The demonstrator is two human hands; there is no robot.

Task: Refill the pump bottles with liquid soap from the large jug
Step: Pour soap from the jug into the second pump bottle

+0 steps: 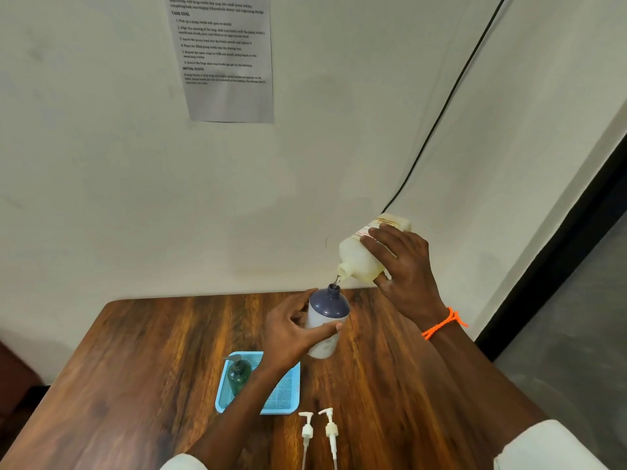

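Note:
My right hand point(403, 266) grips the large pale soap jug point(363, 256), tipped with its mouth down and to the left. A thin stream of soap runs from the mouth into the open neck of a white pump bottle with a dark blue top point(327, 317). My left hand point(293, 330) holds that bottle upright, just above the wooden table point(152, 351). Two white pump heads point(319, 432) lie loose on the table near the front edge. A dark green pump bottle point(238, 373) with its pump fitted stands in a blue mesh tray point(285, 398).
The table stands against a white wall with a printed instruction sheet point(224, 56) taped on it. A black cable point(441, 110) runs down the wall behind the jug. To the right of the table the floor point(570, 334) is grey.

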